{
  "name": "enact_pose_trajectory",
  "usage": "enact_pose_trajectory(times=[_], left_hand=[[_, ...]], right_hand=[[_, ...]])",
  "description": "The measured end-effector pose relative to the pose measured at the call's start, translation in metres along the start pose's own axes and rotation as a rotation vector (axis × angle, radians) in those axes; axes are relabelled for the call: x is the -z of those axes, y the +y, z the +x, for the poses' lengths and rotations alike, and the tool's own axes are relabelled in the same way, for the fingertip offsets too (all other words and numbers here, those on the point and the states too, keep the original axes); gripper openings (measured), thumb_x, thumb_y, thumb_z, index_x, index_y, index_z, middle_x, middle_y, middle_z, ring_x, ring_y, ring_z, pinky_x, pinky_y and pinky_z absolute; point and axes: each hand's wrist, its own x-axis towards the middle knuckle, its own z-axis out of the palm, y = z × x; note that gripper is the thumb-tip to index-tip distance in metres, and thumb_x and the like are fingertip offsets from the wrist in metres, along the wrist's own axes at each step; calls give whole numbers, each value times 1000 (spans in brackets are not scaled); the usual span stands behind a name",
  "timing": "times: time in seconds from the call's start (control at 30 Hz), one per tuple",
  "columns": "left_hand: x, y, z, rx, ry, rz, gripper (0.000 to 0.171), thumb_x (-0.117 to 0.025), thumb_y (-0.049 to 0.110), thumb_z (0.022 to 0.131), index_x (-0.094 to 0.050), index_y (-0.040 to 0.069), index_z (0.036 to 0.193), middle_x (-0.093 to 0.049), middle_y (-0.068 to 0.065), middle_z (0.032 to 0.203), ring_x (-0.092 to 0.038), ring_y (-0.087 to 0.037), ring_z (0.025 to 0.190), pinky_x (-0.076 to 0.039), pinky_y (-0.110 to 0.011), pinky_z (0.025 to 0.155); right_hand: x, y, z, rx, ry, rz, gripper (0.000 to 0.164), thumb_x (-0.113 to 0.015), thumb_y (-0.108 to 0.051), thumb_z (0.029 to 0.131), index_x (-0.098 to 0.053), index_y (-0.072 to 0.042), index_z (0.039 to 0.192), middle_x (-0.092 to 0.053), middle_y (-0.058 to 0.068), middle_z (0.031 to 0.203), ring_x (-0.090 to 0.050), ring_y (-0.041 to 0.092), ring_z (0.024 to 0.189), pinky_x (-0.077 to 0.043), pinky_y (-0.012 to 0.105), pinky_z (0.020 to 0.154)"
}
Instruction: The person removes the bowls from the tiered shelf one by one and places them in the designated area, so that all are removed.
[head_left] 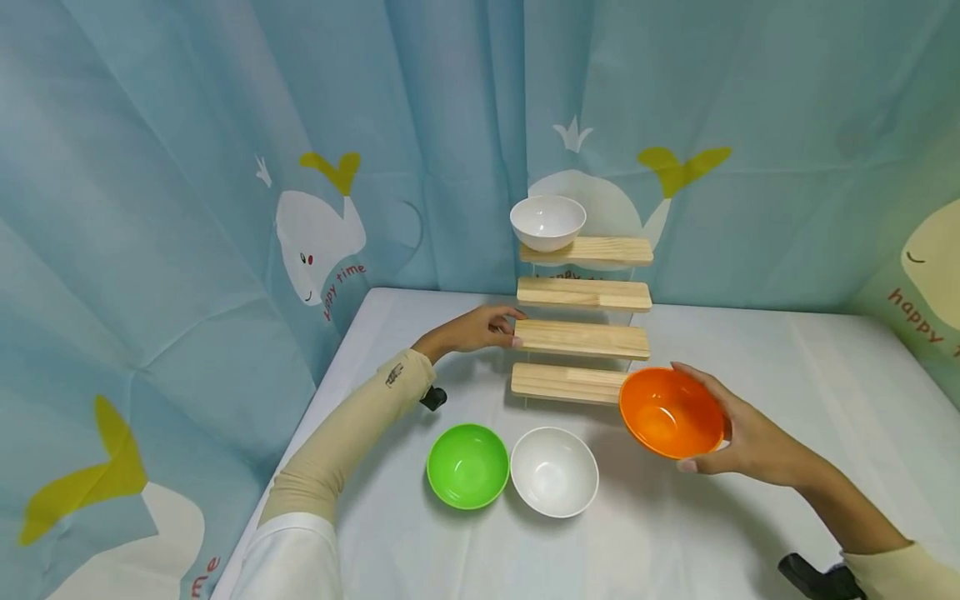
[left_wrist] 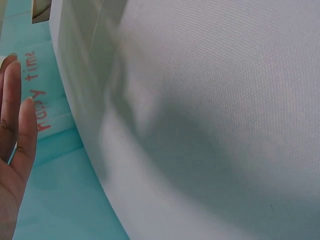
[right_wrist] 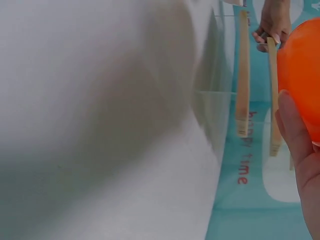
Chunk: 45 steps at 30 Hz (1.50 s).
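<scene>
My right hand (head_left: 738, 433) grips an orange bowl (head_left: 663, 412) by its right side, thumb at the near rim and fingers at the far rim. The bowl is tilted above the table, in front of the right end of the lowest plank. My left hand (head_left: 474, 329) holds the left end of the second plank from the bottom on a wooden tiered rack (head_left: 581, 339); the right wrist view shows this hand (right_wrist: 275, 25) at the plank's end. A white bowl (head_left: 548, 223) sits on the top plank's left end. In the left wrist view only part of the left hand (left_wrist: 12, 135) shows.
A green bowl (head_left: 468, 467) and another white bowl (head_left: 554, 472) stand side by side on the white tablecloth (head_left: 757, 342), in front of the rack. A blue curtain (head_left: 450, 100) with whale prints hangs behind and to the left of the table.
</scene>
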Motion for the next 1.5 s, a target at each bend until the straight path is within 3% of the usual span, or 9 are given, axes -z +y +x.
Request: enact_pose_trajectory(times=[0.33, 0.6, 0.93, 1.13, 1.5], left_hand=[[-4, -4, 2, -7, 2, 6, 59, -68, 34, 97, -47, 15, 149, -68, -8, 116, -67, -19, 106, -54, -33, 97], [-5, -4, 3, -18, -3, -1, 59, -68, 32, 98, -47, 14, 150, -68, -9, 116, -67, -23, 106, -55, -37, 99], [-4, -4, 3, -5, 0, -13, 59, -68, 33, 97, -46, 15, 150, -68, -10, 117, -66, -27, 109, -54, -40, 100], [-3, 0, 1, 8, -6, -34, 59, -67, 33, 98, -45, 16, 151, -67, -11, 119, -65, -33, 113, -52, -47, 103], [-1, 0, -1, 4, 2, -53, 60, -68, 31, 98, -45, 13, 150, -66, -14, 119, -63, -39, 114, -50, -54, 102]], right_hand=[[-10, 16, -12, -47, -87, 61, 108, -83, -2, 73, -22, -19, 160, -48, -5, 142, -55, 2, 118, -59, 25, 84], [-23, 31, -22, -10, -190, 136, 106, -83, -3, 75, -20, -9, 159, -49, 4, 144, -57, 8, 119, -58, 27, 84], [-38, 40, -25, -43, -154, 16, 107, -89, -12, 70, -27, -6, 156, -55, 5, 138, -56, 6, 117, -55, 23, 84], [-42, 41, -25, -77, -157, -14, 109, -91, -16, 69, -27, -8, 156, -55, 4, 139, -54, 3, 119, -53, 21, 88], [-38, 41, -27, -126, -223, 2, 117, -94, -19, 68, -22, -16, 160, -45, 16, 147, -51, -4, 120, -55, 22, 86]])
